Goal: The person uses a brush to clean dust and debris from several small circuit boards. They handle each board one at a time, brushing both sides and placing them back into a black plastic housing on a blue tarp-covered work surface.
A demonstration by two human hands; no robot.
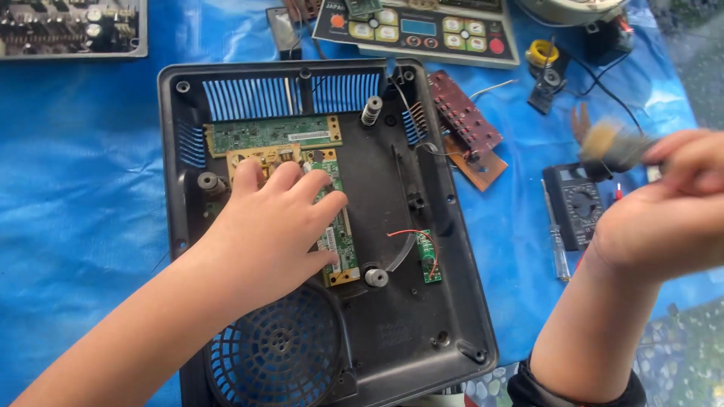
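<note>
Two hands — left hand [275, 226] flat on circuit board [335, 226], right hand [667, 218] gripping blurred brush [611, 147], multimeter [577, 203] nr.

Partly hidden: green circuit board [332, 226] under the left hand [271, 226]; blurred: right hand [664, 218] and the brush-like tool [615, 149] it grips, kind uncertain; cut by frame edges: black housing [452, 301] below, control panel [422, 30] and grey board [72, 29] above.

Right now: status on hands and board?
Left hand flat on green circuit board in black housing. Right hand holds blurred brush, clear of housing.
</note>
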